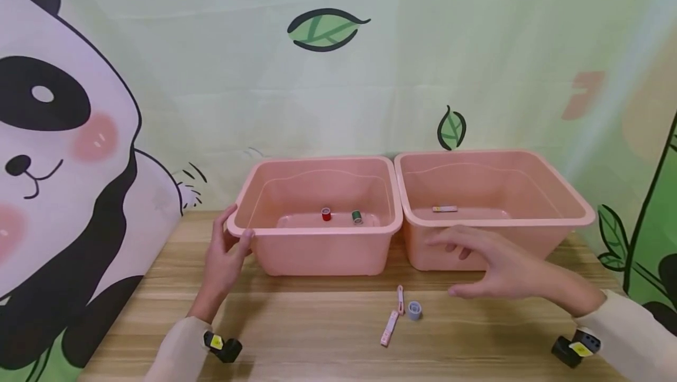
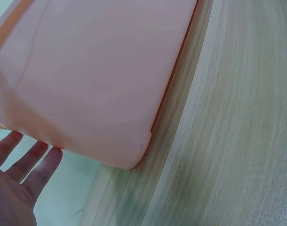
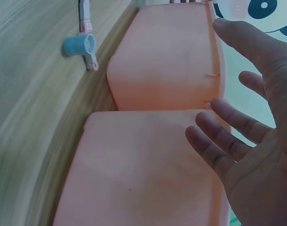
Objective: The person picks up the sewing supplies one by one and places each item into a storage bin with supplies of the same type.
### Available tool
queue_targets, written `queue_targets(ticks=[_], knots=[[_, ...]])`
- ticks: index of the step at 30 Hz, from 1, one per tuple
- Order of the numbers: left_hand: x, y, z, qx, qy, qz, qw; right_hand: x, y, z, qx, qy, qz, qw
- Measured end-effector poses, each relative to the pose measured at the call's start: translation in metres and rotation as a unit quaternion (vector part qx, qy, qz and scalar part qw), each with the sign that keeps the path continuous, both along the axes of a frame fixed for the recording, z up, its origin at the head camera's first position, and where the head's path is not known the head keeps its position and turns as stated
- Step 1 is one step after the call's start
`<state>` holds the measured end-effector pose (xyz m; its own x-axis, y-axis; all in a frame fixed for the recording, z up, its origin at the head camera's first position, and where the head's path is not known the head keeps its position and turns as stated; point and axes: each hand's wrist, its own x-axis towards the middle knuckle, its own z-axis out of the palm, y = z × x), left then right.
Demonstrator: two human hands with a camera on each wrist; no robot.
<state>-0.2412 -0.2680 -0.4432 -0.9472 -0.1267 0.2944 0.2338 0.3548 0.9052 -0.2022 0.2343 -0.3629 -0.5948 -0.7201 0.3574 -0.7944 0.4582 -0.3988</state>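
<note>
My left hand (image 1: 222,264) rests on the left pink bin (image 1: 322,253) at its near left corner, thumb by the front rim; the left wrist view shows its fingers (image 2: 45,172) fairly straight against the outer wall. My right hand (image 1: 502,264) hangs, fingers spread and holding nothing, before the right pink bin (image 1: 529,222). Inside the left bin lie a red spool (image 1: 326,214) and a green spool (image 1: 357,217). A slim pink-and-white piece (image 1: 445,209) lies in the right bin. On the table are a grey-blue spool-like cylinder (image 1: 415,310), a slotted pink piece (image 1: 400,300) and a pink-and-white strip (image 1: 389,328).
Both bins stand side by side at the back of the wooden table (image 1: 307,329), their rims nearly touching. Behind them hangs a green cloth backdrop (image 1: 238,76) with a panda and leaves. Wrist cameras sit on both sleeves.
</note>
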Motion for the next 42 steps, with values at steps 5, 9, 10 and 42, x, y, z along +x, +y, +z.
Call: queue_targets(ticks=[5, 9, 10, 42], knots=[[-0.001, 0.000, 0.000, 0.000, -0.005, -0.001, 1.0000, -0.003, -0.004, -0.014, 0.011, -0.038, -0.008, 0.9992], [-0.002, 0.000, 0.001, 0.001, -0.006, -0.004, 1.0000, -0.008, -0.009, -0.029, 0.010, -0.040, 0.005, 0.9991], [-0.002, 0.001, 0.001, 0.002, -0.006, -0.005, 1.0000, -0.010, -0.010, -0.033, 0.008, -0.041, 0.010, 0.9991], [0.001, 0.000, 0.002, 0.017, 0.000, -0.009, 0.9998, -0.025, -0.037, -0.107, 0.027, -0.164, 0.032, 0.9855]])
